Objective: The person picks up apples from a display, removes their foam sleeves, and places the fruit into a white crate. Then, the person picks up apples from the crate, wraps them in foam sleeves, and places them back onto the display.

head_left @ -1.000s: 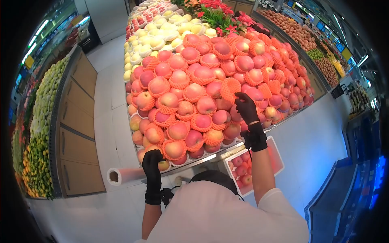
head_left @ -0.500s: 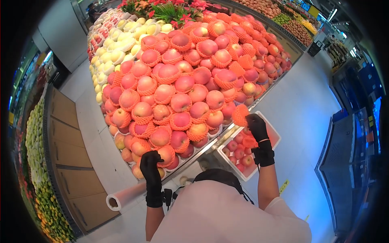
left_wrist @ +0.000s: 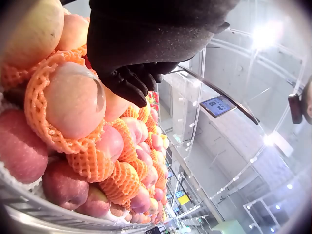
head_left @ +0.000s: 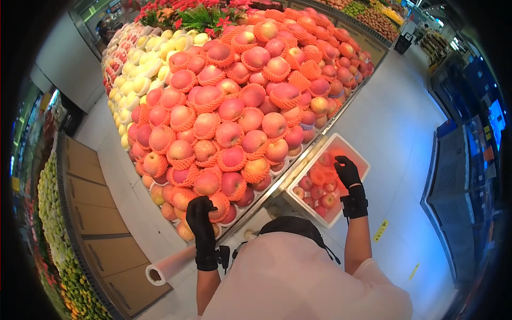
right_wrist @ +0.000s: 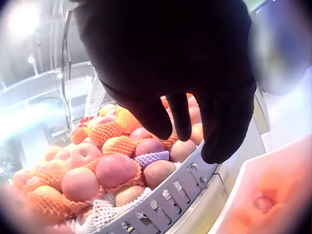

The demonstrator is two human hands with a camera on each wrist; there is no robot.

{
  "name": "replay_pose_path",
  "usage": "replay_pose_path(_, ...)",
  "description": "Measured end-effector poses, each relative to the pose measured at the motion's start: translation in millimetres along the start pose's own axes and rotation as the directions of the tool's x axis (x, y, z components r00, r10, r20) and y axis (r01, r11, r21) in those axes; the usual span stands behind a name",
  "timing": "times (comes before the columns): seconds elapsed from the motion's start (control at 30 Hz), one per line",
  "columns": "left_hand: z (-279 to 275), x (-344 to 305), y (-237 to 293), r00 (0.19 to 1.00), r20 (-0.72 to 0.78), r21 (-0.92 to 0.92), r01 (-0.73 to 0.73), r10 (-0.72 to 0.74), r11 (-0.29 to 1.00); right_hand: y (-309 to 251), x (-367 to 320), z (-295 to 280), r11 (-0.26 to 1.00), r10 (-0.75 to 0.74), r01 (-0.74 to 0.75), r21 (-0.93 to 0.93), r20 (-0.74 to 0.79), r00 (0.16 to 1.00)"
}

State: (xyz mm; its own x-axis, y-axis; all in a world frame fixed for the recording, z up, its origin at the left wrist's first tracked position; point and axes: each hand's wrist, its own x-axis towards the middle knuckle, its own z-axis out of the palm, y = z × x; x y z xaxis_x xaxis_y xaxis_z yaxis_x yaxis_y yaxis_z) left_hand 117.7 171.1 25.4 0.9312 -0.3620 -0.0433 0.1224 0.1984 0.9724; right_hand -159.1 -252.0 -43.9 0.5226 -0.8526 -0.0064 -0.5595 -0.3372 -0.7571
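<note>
My black-gloved right hand (head_left: pixel 348 172) is over a white foam box (head_left: pixel 341 216) with its fingers loosely bent. In the right wrist view nothing shows between its fingers (right_wrist: pixel 222 139). The box holds several red apples (head_left: pixel 327 200) and orange foam nets (head_left: pixel 319 175); one patch of orange lies right beside the fingertips in the head view. My left hand (head_left: pixel 200 221), also gloved, is at the near corner of a big apple pile (head_left: pixel 229 133). Its fingers hang loosely curled next to a netted apple (left_wrist: pixel 73 100), and I see nothing in them.
A metal rail (head_left: pixel 277 186) edges the display. Pale yellow fruit (head_left: pixel 141 85) and potted red flowers (head_left: pixel 224 22) stand farther back. A roll of clear bags (head_left: pixel 170 266) sticks out at the near corner. Another fruit stand (head_left: pixel 96 213) runs along the left aisle.
My right hand has taken an orange foam net from the pile, carried it right and down to the box, and let it go. The left hand stays by the corner apples; the view has turned right.
</note>
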Motion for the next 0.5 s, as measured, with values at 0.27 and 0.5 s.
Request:
replay_pose_path(0.27, -15.3, -8.1, -4.7, 0.996, -0.074, 0.057, -0.036, 0.041, 0.998, -24.5, 19.3, 27.5, 0.993, -0.098, 0.091, 0.074, 0.087, 0.991)
replay_pose_path(0.5, -19.3, -16.5, -3.0, 0.981, -0.190, 0.080, -0.009, 0.024, 0.997, -31.2, 40.7, 52.5, 0.981, -0.185, 0.177, 0.082, 0.110, 0.976)
